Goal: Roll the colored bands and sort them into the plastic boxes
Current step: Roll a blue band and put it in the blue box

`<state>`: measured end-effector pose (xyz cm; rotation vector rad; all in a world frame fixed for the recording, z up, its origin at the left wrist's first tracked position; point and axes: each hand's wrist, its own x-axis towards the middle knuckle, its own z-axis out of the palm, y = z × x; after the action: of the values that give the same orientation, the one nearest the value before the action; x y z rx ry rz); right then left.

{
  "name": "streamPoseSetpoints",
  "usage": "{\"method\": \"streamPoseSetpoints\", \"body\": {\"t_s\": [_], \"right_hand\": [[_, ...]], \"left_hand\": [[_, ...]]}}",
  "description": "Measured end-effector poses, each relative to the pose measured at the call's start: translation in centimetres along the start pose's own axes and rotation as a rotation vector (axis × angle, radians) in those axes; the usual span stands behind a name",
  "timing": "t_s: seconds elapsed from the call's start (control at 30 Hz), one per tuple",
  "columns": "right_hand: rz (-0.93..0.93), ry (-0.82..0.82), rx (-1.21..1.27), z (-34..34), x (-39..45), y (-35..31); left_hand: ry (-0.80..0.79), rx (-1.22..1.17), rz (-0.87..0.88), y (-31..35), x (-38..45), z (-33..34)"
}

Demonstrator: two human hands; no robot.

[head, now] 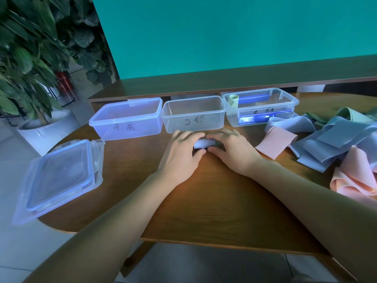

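Both hands hold one rolled pale blue band (203, 144) between them on the tabletop (204, 201): the left hand (181, 149) curls over its left end, the right hand (230, 147) over its right end, thumbs tucked against the near side. The roll lies just in front of the middle box (193, 114), which is clear and open. Left of that box stands a bluish open box (126, 119); right of it, a third box (260, 108) holds a yellowish roll (233, 101). Farther right of the middle box lie loose blue and pink bands (326, 144). Far left, stacked lids (59, 178) overhang the tabletop edge.
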<state>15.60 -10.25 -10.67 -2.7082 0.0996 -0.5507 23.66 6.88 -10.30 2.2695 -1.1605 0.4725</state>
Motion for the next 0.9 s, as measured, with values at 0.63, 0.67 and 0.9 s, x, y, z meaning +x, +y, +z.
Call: {"method": "streamPoseSetpoints", "body": {"t_s": [0.63,0.67,0.9], "right_hand": [[0.112,-0.134,-0.099,0.5,3.1,0.5],[0.106,-0.138,-0.092,0.5,3.1,0.5],[0.062,-0.013,0.336,-0.1,2.7,1.3]], "left_hand": [[-0.135,-0.16,-0.116,-2.3,3.7,1.3],[-0.141,-0.157,-0.111,-2.4,3.8,1.4],[-0.139,-0.161,-0.129,-2.7,3.6,1.4]]}}
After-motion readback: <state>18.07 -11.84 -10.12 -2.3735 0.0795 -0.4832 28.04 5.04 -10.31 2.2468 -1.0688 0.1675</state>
